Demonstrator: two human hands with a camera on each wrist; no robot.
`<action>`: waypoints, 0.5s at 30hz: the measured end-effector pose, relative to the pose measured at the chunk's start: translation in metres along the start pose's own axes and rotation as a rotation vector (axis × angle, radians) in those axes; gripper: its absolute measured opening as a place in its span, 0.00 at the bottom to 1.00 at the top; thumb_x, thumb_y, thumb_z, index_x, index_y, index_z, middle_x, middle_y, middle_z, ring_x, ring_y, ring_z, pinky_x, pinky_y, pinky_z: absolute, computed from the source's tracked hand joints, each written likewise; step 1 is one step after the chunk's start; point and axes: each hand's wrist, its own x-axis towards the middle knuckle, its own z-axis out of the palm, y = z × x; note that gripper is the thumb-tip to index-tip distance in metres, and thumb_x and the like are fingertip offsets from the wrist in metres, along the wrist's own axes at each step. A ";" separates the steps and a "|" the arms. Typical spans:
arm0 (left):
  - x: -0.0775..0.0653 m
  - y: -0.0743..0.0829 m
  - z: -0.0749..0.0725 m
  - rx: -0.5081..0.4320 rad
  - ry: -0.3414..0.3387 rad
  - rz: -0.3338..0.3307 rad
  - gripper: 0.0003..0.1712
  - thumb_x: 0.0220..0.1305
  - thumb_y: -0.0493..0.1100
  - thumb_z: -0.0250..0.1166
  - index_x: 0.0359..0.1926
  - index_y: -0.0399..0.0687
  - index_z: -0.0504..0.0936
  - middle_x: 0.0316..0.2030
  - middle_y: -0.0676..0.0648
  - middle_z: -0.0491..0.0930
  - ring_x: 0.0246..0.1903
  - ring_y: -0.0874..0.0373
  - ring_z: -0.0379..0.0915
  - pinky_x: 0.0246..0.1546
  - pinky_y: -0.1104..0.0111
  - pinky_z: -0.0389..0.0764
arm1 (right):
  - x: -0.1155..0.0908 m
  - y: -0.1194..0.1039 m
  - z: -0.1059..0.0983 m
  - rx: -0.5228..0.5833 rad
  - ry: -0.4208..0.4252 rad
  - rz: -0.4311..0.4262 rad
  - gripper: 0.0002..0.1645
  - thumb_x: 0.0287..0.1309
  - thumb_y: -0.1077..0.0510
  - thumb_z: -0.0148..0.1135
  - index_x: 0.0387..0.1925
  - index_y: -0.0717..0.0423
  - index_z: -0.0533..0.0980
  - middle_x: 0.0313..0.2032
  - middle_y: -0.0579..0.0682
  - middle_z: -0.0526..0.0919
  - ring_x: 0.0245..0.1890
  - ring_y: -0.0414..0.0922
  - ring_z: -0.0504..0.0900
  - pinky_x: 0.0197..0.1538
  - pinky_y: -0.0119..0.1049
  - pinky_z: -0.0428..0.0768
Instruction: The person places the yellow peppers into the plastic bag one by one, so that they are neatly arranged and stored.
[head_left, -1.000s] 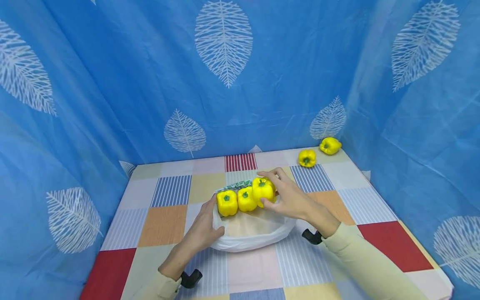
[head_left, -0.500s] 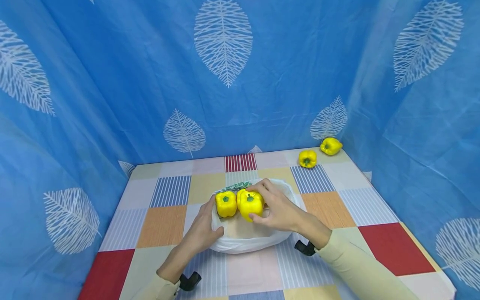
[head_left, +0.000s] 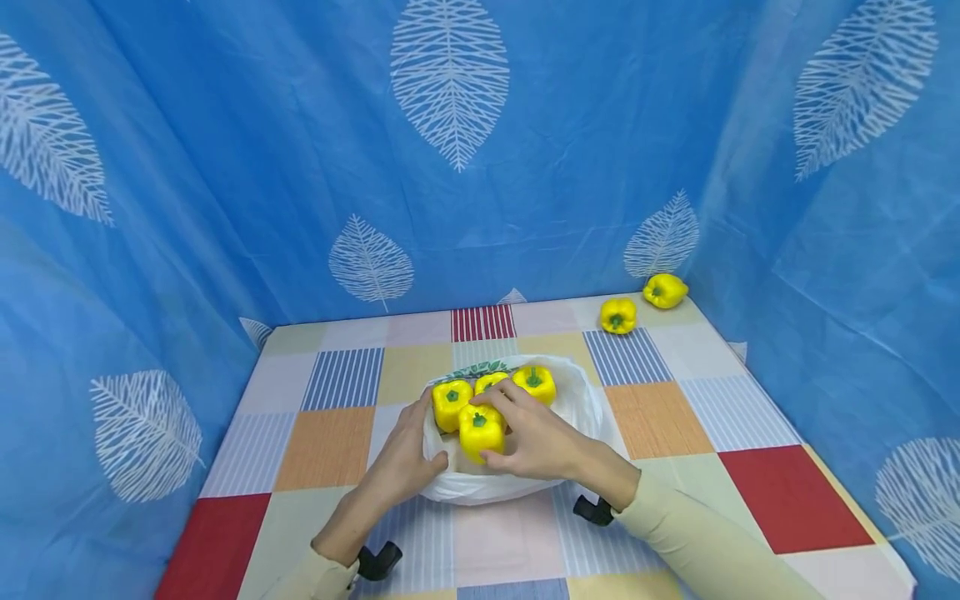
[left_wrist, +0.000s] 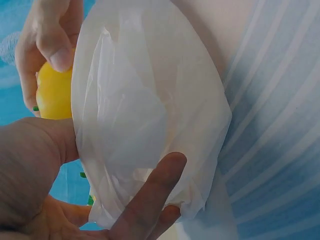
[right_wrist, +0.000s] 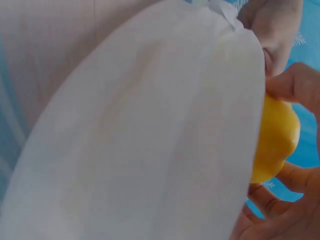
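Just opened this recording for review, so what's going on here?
A person's right hand has a yellow pepper in its grip at the open mouth of a white plastic bag, while the left hand holds the bag's left side. Three more peppers sit in the bag near the held one, and two others lie toward the far right corner of the patchwork tablecloth.

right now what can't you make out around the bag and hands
Head view: most of the back middle pepper, hidden by the right hand and held pepper.
Left wrist view: inside the bag, screened by its wall; part of the left hand, cut off by the left edge.
Right wrist view: the held pepper's covered part, behind the bag.
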 end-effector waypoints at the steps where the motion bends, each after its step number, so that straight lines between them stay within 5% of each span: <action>1: 0.000 0.000 -0.001 -0.001 0.000 0.000 0.64 0.64 0.32 0.81 0.94 0.40 0.55 0.86 0.26 0.65 0.83 0.25 0.71 0.77 0.28 0.78 | 0.000 -0.001 0.002 -0.005 -0.004 0.003 0.43 0.66 0.45 0.83 0.78 0.49 0.76 0.68 0.50 0.82 0.59 0.43 0.83 0.67 0.44 0.92; 6: -0.001 0.000 -0.002 -0.008 -0.012 0.006 0.65 0.62 0.31 0.80 0.94 0.39 0.54 0.86 0.24 0.65 0.82 0.23 0.71 0.76 0.27 0.79 | 0.000 -0.005 0.009 -0.030 -0.012 0.010 0.43 0.63 0.46 0.84 0.76 0.49 0.78 0.69 0.49 0.82 0.64 0.45 0.82 0.76 0.50 0.89; 15: -0.002 -0.001 -0.004 -0.010 -0.001 0.022 0.64 0.62 0.30 0.80 0.94 0.39 0.56 0.85 0.24 0.66 0.82 0.21 0.71 0.75 0.26 0.79 | 0.004 -0.010 0.018 -0.092 0.013 -0.031 0.43 0.62 0.46 0.88 0.74 0.50 0.81 0.65 0.49 0.83 0.60 0.44 0.84 0.73 0.47 0.91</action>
